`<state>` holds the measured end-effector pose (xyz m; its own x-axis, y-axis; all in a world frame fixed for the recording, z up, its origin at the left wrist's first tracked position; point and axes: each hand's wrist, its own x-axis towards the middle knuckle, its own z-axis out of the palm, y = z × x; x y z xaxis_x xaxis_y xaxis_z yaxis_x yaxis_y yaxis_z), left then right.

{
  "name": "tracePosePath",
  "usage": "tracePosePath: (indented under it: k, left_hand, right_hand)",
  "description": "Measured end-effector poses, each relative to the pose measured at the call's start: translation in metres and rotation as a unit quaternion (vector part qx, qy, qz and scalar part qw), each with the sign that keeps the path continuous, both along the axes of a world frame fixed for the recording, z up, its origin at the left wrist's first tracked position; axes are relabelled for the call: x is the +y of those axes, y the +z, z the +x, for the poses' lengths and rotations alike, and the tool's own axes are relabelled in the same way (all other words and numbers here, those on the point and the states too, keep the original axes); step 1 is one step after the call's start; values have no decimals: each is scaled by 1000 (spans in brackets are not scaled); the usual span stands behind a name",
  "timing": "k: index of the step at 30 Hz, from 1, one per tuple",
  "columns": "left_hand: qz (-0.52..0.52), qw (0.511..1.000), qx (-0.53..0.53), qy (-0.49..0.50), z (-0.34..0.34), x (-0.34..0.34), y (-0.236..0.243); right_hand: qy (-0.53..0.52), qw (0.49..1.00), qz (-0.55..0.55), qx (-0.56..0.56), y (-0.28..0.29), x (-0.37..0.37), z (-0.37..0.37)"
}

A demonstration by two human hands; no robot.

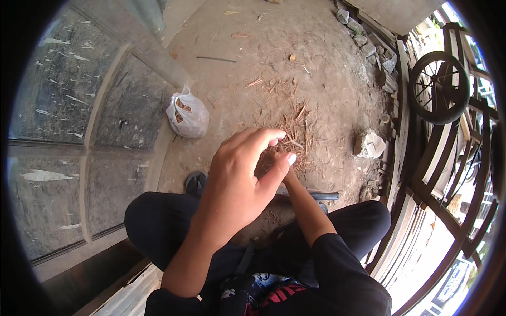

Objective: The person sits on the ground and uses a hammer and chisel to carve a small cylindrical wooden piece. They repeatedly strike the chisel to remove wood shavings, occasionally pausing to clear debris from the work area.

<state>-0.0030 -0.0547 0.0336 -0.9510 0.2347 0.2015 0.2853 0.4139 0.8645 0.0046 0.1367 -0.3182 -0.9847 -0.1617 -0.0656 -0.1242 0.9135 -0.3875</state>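
Observation:
My left hand is raised in the middle of the view, close to the camera. Its fingers are bent, the thumb stands apart from them, and nothing shows in its grasp. Behind it, lower down, is my right hand, mostly covered by the left, so its fingers and anything in them cannot be made out. It is nearest to a scatter of reddish-brown wood splinters on the ground. A dark bar juts out past my right forearm, above my right knee; its other end is hidden.
A white plastic bag with brown bits inside stands by the worn panelled door on the left. A thin dark stick lies farther off. Rocks line the right side, beside a wooden frame with a spoked wheel. A sandal shows by my left knee.

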Motion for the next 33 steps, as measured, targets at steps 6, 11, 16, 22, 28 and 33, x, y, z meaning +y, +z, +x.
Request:
tracePosePath:
  k: [6, 11, 16, 22, 28, 33]
  left_hand:
    - [7, 1000, -3, -1, -4, 4, -1]
    - [36, 999, 13, -10, -3, 8, -6]
    - [-5, 1000, -3, -5, 1, 9, -6]
    - [9, 1000, -5, -17, 3, 22, -19]
    - [36, 999, -28, -21, 7, 46, -32]
    - [81, 989, -94, -86, 4, 52, -30]
  right_hand:
    - [-38, 997, -66, 21, 2, 16, -26]
    - [-10, 978, -177, -113, 41, 36, -41]
    - [-19, 971, -194, -138, 126, 53, -47]
    - [-25, 902, -386, -192, 219, 79, -35]
    - [-11, 865, -469, -178, 304, 72, 7]
    - [-1, 857, -501, -119, 313, 69, 23]
